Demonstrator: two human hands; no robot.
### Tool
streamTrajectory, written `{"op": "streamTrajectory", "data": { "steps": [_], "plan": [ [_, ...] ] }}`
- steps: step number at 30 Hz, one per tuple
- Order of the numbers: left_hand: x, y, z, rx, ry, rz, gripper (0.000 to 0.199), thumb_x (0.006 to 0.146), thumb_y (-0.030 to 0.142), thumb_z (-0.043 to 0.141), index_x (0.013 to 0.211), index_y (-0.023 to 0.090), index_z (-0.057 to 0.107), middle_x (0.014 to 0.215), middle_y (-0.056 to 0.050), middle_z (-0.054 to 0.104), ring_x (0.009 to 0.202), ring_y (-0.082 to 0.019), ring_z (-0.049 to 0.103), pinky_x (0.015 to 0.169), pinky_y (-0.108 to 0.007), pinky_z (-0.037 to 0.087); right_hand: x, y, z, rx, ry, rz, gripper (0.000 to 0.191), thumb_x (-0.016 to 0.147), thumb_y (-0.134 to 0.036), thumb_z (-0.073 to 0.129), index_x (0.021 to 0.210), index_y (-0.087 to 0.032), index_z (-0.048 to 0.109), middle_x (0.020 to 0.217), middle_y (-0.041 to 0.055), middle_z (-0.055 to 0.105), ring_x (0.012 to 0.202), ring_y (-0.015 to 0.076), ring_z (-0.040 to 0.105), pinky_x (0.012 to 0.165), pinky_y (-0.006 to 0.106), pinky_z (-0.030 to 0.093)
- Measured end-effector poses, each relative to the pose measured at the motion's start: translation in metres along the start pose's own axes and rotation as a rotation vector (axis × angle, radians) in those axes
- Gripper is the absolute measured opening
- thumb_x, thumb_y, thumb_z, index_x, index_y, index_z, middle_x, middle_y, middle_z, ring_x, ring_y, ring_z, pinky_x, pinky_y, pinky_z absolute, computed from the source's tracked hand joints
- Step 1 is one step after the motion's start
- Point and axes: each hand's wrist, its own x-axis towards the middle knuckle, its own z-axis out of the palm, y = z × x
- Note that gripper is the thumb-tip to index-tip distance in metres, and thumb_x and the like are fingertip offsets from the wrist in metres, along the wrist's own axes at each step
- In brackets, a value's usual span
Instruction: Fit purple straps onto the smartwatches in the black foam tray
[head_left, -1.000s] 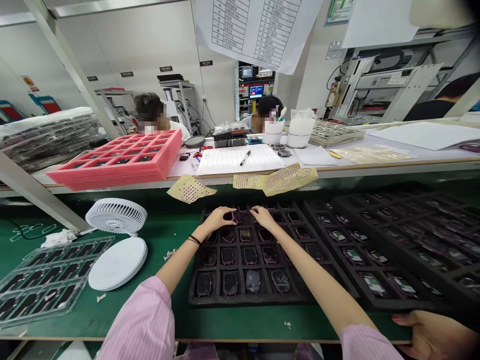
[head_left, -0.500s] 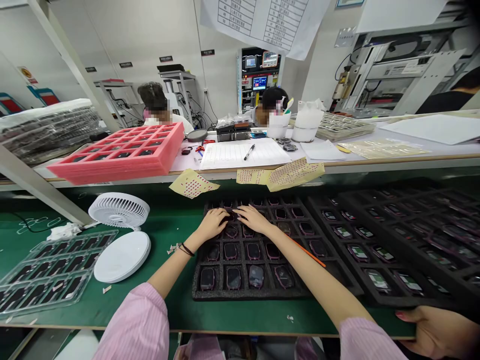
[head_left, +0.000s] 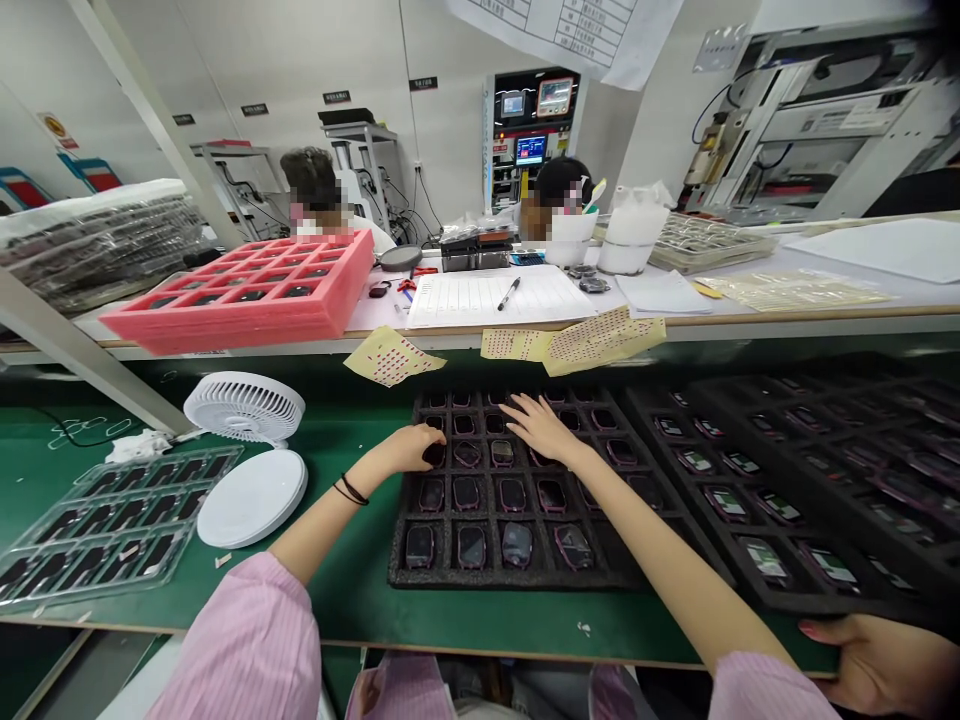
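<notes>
A black foam tray lies in front of me, its cells holding several dark square watch cases with purplish rims. At its left edge, my left hand has its fingers bent round a dark watch case in a left-column cell; the fingertips are partly hidden. My right hand is open, fingers spread over cells toward the back of the tray, with nothing seen in it. That forearm crosses the tray's right side and covers some cells.
More foam trays of watch parts stand at right, where another person's hand grips the bench edge. A white fan and clear plastic tray are at left. A pink foam tray sits on the shelf above, two people beyond.
My hands, close together over the back of the tray before, have moved apart. The left went left and slightly down to the tray's edge; the right's fingers are now spread. The camera view shifted slightly.
</notes>
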Motion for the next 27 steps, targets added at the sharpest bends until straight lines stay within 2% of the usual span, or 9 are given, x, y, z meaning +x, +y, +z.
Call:
{"op": "streamTrajectory", "data": {
  "steps": [3,5,8,11,14,17,19,23,27],
  "plan": [
    [0.001,0.002,-0.005,-0.083,0.009,0.007,0.038,0.054,0.018,0.072,0.091,0.025,0.066,0.094,-0.003,0.069,0.09,-0.024,0.064,0.076,-0.026,0.047,-0.009,0.022,0.0,0.03,-0.056,0.062,0.049,0.095,-0.041,0.038,0.141,-0.025,0.045,0.151,0.0103,0.037,0.143,0.0277,0.025,0.114,0.051,0.019],
    [0.002,0.009,-0.006,-0.139,0.049,0.004,0.036,0.057,0.022,0.071,0.093,0.023,0.065,0.092,-0.003,0.068,0.086,-0.022,0.064,0.074,-0.026,0.048,-0.012,0.027,0.002,0.03,-0.071,0.081,0.05,0.095,-0.041,0.038,0.141,-0.024,0.045,0.151,0.0113,0.036,0.143,0.0278,0.025,0.114,0.05,0.019],
    [0.008,0.027,0.0,-0.091,0.125,-0.023,0.038,0.063,0.027,0.07,0.099,0.021,0.062,0.092,-0.004,0.066,0.085,-0.022,0.063,0.074,-0.028,0.048,-0.012,0.021,0.001,0.02,-0.076,0.1,0.052,0.095,-0.04,0.038,0.142,-0.021,0.043,0.152,0.0134,0.034,0.144,0.0282,0.022,0.115,0.048,0.018],
    [0.018,0.046,0.019,0.007,0.152,-0.067,0.035,0.066,0.029,0.07,0.099,0.02,0.061,0.089,-0.006,0.065,0.084,-0.025,0.063,0.075,-0.032,0.048,-0.015,0.008,-0.009,-0.005,-0.054,0.124,0.056,0.093,-0.043,0.041,0.145,-0.021,0.039,0.153,0.0144,0.032,0.144,0.0304,0.021,0.114,0.051,0.017],
    [0.031,0.057,0.04,0.053,0.155,-0.125,0.032,0.062,0.02,0.074,0.091,0.018,0.061,0.08,-0.009,0.064,0.085,-0.031,0.064,0.077,-0.037,0.048,-0.035,-0.003,-0.028,-0.03,-0.016,0.108,0.058,0.092,-0.046,0.041,0.145,-0.023,0.037,0.149,0.0142,0.039,0.139,0.031,0.032,0.112,0.053,0.021],
    [0.045,0.058,0.05,0.082,0.122,-0.169,0.035,0.053,0.008,0.079,0.081,0.017,0.061,0.069,-0.009,0.063,0.083,-0.037,0.065,0.078,-0.041,0.048,-0.073,-0.008,-0.044,-0.033,0.039,0.131,0.052,0.093,-0.043,0.039,0.14,-0.021,0.045,0.13,0.0142,0.056,0.121,0.0291,0.052,0.102,0.047,0.037],
    [0.05,0.057,0.048,0.091,0.088,-0.172,0.034,0.05,0.005,0.079,0.075,0.018,0.061,0.067,-0.007,0.063,0.081,-0.036,0.066,0.078,-0.041,0.048,-0.103,-0.007,-0.049,-0.041,0.096,0.184,0.045,0.094,-0.039,0.038,0.133,-0.021,0.053,0.115,0.013,0.063,0.107,0.0285,0.058,0.09,0.043,0.045],
    [0.048,0.056,0.029,0.113,0.021,-0.142,0.025,0.055,0.012,0.077,0.075,0.02,0.065,0.073,-0.004,0.068,0.08,-0.028,0.067,0.075,-0.032,0.049,-0.152,0.001,-0.043,-0.057,0.257,0.278,0.036,0.093,-0.034,0.038,0.118,-0.023,0.062,0.098,0.0118,0.065,0.095,0.0282,0.06,0.079,0.041,0.046],
    [0.046,0.07,0.013,0.125,-0.006,-0.101,0.03,0.062,0.019,0.073,0.092,0.018,0.068,0.09,-0.005,0.071,0.087,-0.026,0.066,0.078,-0.031,0.048,-0.172,0.008,-0.03,-0.023,0.342,0.303,0.033,0.093,-0.033,0.038,0.109,-0.02,0.064,0.094,0.0103,0.063,0.089,0.0267,0.06,0.074,0.039,0.045]
  ]
}}
